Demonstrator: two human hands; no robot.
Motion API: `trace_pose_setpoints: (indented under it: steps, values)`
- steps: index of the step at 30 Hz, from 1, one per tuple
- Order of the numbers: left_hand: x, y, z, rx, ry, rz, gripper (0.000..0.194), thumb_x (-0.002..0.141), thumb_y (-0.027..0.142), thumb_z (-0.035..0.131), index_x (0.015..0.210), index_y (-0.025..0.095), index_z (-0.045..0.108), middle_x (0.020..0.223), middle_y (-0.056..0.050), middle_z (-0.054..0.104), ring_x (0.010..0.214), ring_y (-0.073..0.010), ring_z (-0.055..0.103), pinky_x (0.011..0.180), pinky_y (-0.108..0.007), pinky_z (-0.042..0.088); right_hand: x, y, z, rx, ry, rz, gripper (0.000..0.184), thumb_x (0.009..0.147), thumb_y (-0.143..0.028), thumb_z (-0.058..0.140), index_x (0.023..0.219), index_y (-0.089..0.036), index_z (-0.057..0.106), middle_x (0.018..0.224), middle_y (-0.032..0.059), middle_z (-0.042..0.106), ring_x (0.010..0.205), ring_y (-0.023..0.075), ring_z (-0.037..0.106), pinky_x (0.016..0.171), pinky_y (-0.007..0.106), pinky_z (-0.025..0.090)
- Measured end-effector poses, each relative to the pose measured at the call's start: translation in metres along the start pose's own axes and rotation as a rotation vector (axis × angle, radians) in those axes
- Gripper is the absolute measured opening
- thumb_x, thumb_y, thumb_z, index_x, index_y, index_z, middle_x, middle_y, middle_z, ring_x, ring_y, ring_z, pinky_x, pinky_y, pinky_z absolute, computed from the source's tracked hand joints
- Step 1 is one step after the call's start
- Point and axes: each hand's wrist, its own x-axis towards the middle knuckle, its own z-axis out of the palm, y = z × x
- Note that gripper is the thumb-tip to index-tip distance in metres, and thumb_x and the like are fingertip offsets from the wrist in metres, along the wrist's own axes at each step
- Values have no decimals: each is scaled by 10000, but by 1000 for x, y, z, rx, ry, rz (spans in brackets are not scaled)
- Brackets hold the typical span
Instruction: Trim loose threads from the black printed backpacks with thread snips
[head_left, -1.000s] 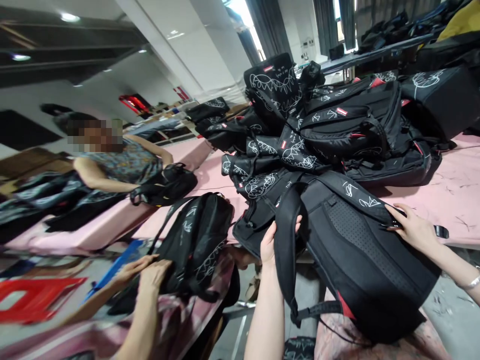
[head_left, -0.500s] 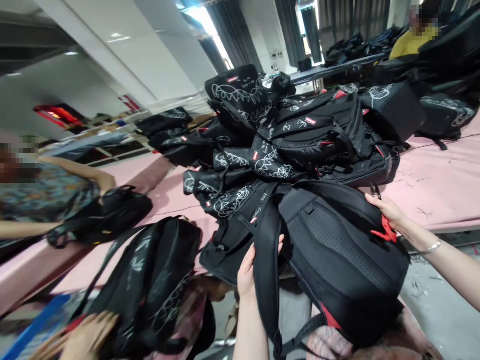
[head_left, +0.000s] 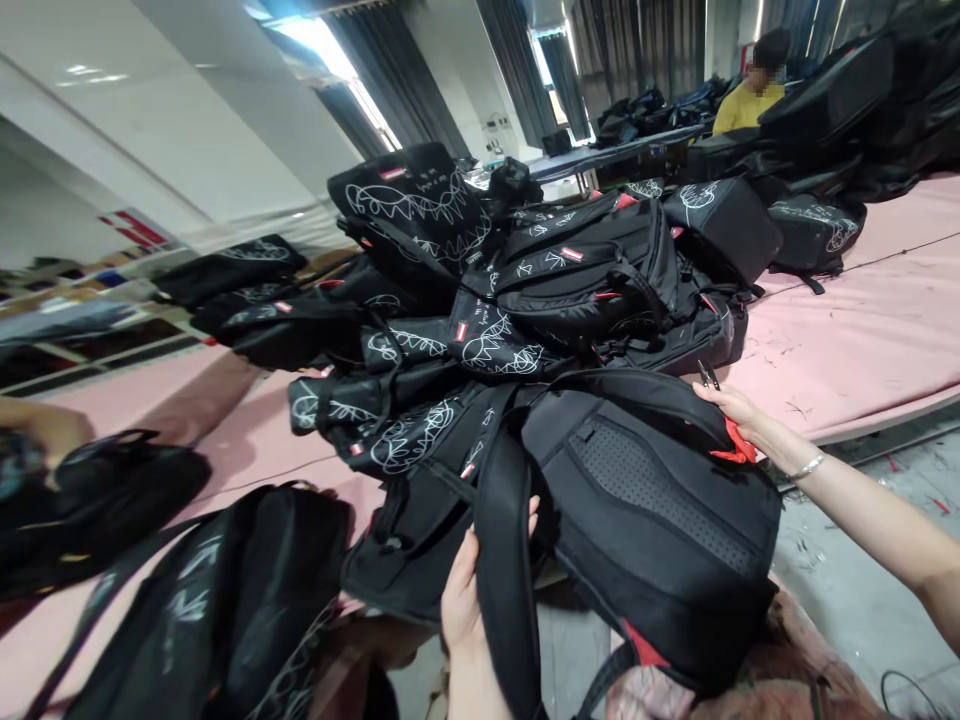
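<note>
A black backpack lies in front of me, tilted, its padded back panel with a perforated strip facing up. My left hand is closed around one padded shoulder strap, thumb on the near side and fingertips showing at its far edge. At the pack's right edge, beside the other shoulder strap, my right hand is closed on small dark thread snips, blades pointing up. Red cloth hangs under that hand. Part of the right hand's grip is hidden.
Black backpacks with white scribble prints are heaped behind on a pink-covered table. Another backpack stands close at left, near a co-worker's arm. A person in yellow is at the far right. Thread scraps lie on table and floor.
My view has swung to the right, so the scene sits further left. Both hands keep their hold on the strap and snips; the co-worker's hand at lower left has left the view.
</note>
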Motion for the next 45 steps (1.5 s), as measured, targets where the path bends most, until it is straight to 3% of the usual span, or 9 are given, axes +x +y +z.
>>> trace_pose_setpoints:
  steps: [12, 18, 20, 23, 26, 30, 35, 39, 45]
  values:
    - [-1, -6, 8, -136, -130, 71, 596, 911, 458, 89, 1311, 159, 413, 1343, -134, 430, 1228, -172, 407, 1068, -282, 248, -12, 5, -3, -150, -57, -77, 340, 712, -485, 616, 783, -153, 620, 764, 43, 683, 667, 202, 645, 660, 321, 539]
    - [-1, -13, 19, 215, 345, 51, 265, 788, 338, 541, 927, 161, 682, 1088, -107, 649, 971, -257, 615, 858, -363, 490, -52, 24, 5, -851, -553, -322, 314, 767, -412, 582, 1013, -236, 668, 962, 9, 695, 850, 215, 649, 762, 287, 488]
    - [4, -10, 25, 404, 497, 64, 241, 723, 356, 616, 752, 129, 692, 1010, -113, 674, 847, -242, 636, 750, -330, 519, -59, 27, 2, -1021, -581, -349, 305, 807, -373, 541, 1083, -282, 637, 1039, -1, 672, 917, 211, 636, 799, 284, 465]
    - [18, 0, 44, 722, 659, 255, 271, 682, 391, 648, 797, 148, 680, 894, -72, 682, 769, -197, 609, 734, -301, 497, -59, 26, -4, -1113, -513, -330, 272, 856, -365, 467, 1023, -281, 664, 992, -5, 688, 882, 192, 642, 764, 266, 461]
    - [44, 7, 72, 954, 575, 409, 279, 743, 398, 577, 919, 191, 639, 912, -45, 660, 807, -197, 605, 795, -319, 476, -59, 24, -4, -1132, -477, -340, 271, 865, -371, 452, 950, -256, 682, 905, -1, 703, 813, 182, 646, 718, 259, 456]
    - [96, -5, 102, 1541, 298, 296, 279, 817, 273, 441, 1035, 168, 579, 1070, -114, 618, 997, -246, 572, 889, -364, 434, -67, 34, 4, -1174, -414, -418, 252, 761, -374, 604, 971, -242, 647, 955, 21, 681, 865, 202, 624, 751, 277, 445]
    - [146, -27, 101, 1896, 457, 203, 295, 760, 149, 457, 1029, 60, 540, 1086, -270, 535, 1095, -392, 455, 884, -556, 337, -78, 45, 3, -1227, -175, -488, 126, 793, -221, 514, 866, -214, 616, 847, 24, 663, 772, 179, 613, 668, 263, 435]
    - [151, -20, 94, 2033, 524, 152, 274, 748, 252, 540, 975, 98, 537, 983, -224, 559, 1016, -388, 486, 814, -530, 370, -82, 37, -11, -1157, 21, -554, 123, 812, -246, 475, 832, -208, 591, 803, 24, 649, 698, 167, 602, 618, 256, 421]
    - [112, -21, 110, 2122, 368, 256, 188, 799, 171, 480, 978, 163, 540, 947, -109, 555, 862, -242, 548, 725, -351, 408, -76, 23, -35, -1082, 408, -636, 151, 816, -323, 482, 822, -201, 571, 807, 46, 644, 738, 204, 607, 634, 285, 434]
